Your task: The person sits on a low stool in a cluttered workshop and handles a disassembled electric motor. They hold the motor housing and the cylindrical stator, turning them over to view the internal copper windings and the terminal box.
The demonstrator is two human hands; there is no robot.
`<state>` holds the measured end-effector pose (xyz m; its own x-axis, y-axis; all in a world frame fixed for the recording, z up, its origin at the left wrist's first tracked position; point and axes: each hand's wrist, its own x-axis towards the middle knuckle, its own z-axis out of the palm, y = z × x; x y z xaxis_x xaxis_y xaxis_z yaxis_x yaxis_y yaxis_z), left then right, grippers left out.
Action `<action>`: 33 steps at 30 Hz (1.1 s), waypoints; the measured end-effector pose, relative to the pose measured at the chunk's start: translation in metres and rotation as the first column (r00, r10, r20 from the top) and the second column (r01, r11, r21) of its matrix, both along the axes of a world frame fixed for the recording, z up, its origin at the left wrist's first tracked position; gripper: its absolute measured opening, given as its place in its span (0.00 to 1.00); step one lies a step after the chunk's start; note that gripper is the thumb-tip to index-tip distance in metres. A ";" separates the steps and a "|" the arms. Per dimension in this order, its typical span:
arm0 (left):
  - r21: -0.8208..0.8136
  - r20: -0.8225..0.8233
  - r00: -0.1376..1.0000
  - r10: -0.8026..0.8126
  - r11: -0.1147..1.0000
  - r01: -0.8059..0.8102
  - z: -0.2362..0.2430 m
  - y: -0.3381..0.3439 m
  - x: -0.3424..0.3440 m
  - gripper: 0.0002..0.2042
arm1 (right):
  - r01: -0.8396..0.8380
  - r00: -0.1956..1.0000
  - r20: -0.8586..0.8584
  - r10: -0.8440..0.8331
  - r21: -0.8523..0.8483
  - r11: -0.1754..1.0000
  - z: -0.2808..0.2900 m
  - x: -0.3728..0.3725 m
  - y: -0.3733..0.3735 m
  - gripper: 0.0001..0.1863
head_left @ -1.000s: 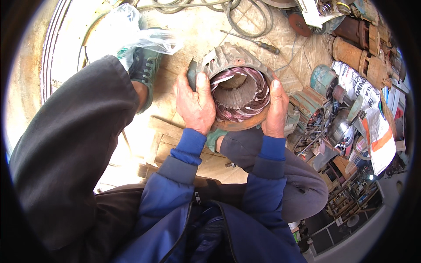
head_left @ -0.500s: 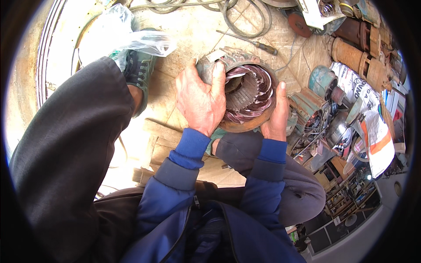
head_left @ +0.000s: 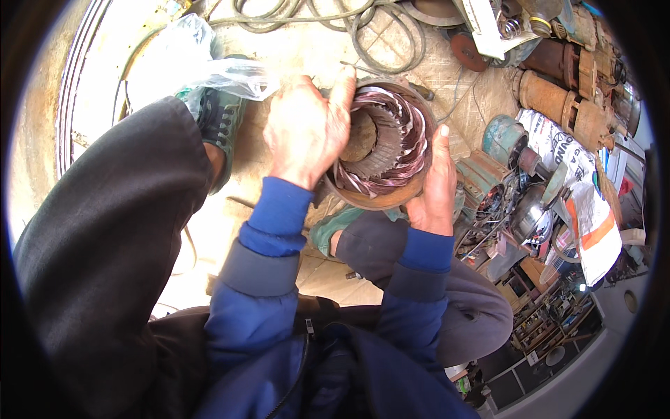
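Between my two hands is a motor stator [head_left: 405, 157], a rusty round housing with dark red and white windings around its slotted bore. The open bore faces up toward me, and the floor shows through it. My left hand [head_left: 307, 129] grips the stator's left side, thumb along the upper rim. On the right side my right hand [head_left: 434, 185] presses with its palm, thumb pointing up; its other fingers are hidden behind the housing. A screwdriver [head_left: 422, 91] lies just beyond, mostly covered by the stator and my left hand.
Looped hose [head_left: 422, 42] lies on the tiled floor at the far side. A clear plastic bag [head_left: 241, 77] rests by my left shoe [head_left: 222, 115]. To the right are rusty motor housings [head_left: 551, 94], a green motor [head_left: 504, 138], a white sack [head_left: 593, 230] and scattered metal parts.
The stator has tipped so its bore faces me more squarely, showing more floor through it. My left hand has shifted left and slightly up. The stator now covers most of the screwdriver.
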<state>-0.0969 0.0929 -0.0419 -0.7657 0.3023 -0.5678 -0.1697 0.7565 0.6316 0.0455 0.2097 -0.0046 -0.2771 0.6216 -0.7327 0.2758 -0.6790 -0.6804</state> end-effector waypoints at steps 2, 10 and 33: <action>0.043 -0.073 0.997 0.015 0.999 -0.012 -0.010 0.002 -0.012 0.34 | -0.018 0.999 0.043 0.018 0.002 1.000 0.002 -0.011 0.001 0.30; 0.115 0.006 0.985 -0.170 0.979 0.168 -0.028 0.019 -0.047 0.40 | -0.081 0.971 0.232 0.056 0.100 0.992 0.006 -0.036 0.015 0.32; 0.105 0.195 0.971 -0.140 0.987 0.121 -0.050 0.025 -0.092 0.42 | -0.314 0.926 0.280 0.254 0.194 0.929 -0.007 -0.077 0.040 0.19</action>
